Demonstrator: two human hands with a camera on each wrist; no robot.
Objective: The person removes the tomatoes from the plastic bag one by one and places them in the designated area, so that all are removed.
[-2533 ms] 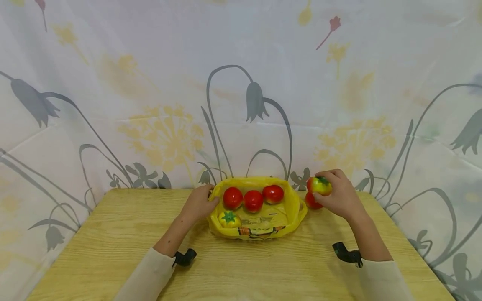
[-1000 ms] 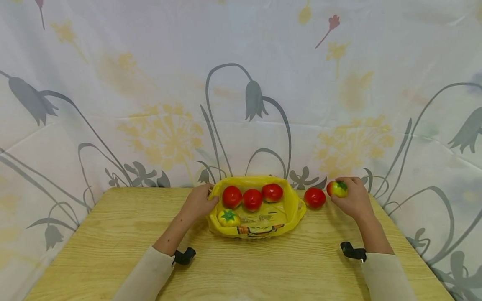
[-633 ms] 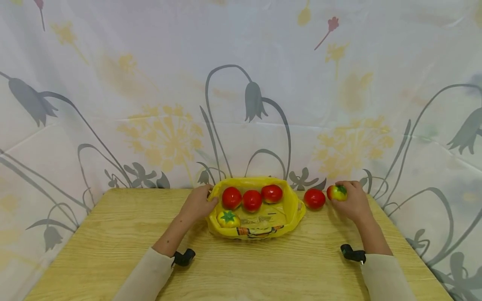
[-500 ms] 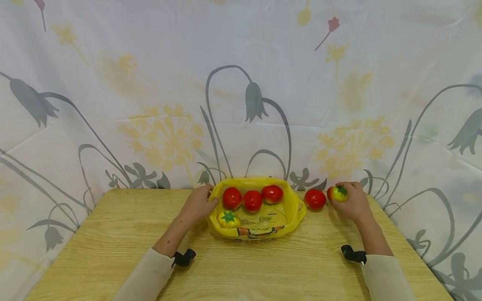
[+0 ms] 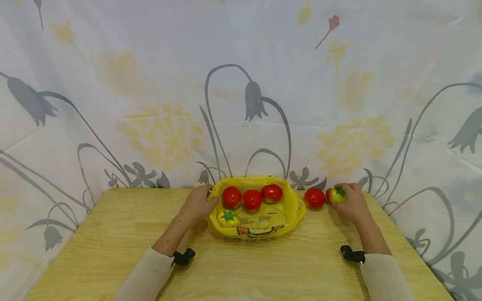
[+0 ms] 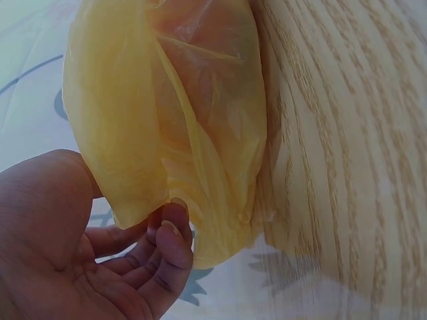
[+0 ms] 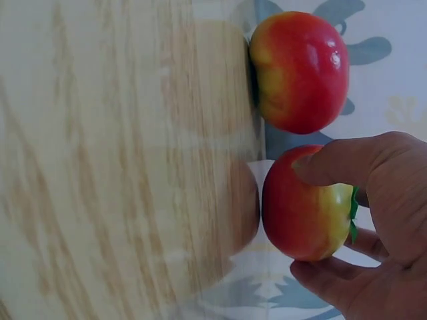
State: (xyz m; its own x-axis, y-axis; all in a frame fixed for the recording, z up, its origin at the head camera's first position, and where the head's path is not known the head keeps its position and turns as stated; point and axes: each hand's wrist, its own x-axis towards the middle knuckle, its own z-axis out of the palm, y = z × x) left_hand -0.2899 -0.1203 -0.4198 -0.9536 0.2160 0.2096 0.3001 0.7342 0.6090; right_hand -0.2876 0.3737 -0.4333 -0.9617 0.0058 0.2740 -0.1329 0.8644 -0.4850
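Beside a yellow plastic bag (image 5: pixel 290 205), the right hand (image 5: pixel 353 204) grips a red-and-yellow tomato (image 5: pixel 334 195)

Behind everything rises a creased backdrop (image 5: pixel 169 50) printed with grey bellflowers and yellow seed heads. Before it lies a wood-grain table (image 5: pixel 241 271), and two pale sleeves (image 5: pixel 148 274) reach in over the near side. The bag rests at the middle of the table's far side, spread open like a shallow tray, dark and orange print along its front wall. At its left end the left hand (image 5: pixel 196 203) pinches the thin film with curled fingers. The right hand works apart from the bag, off to its right, with the thumb on one side of the red-and-yellow tomato and fingertips on the other. That fruit is close to the table top; whether its underside touches, I cannot tell. Just beside it, on the side toward the bag, sits a loose red tomato (image 5: pixel 314 198). Inside the bag, three red tomatoes (image 5: pixel 252 200) lie close together toward the back, and a yellow-topped tomato (image 5: pixel 227 222) occupies the front left corner. Each wrist wears a black device (image 5: pixel 183 257). Smallest is the star-shaped green calyx (image 5: pixel 228 215) crowning the yellow-topped tomato.
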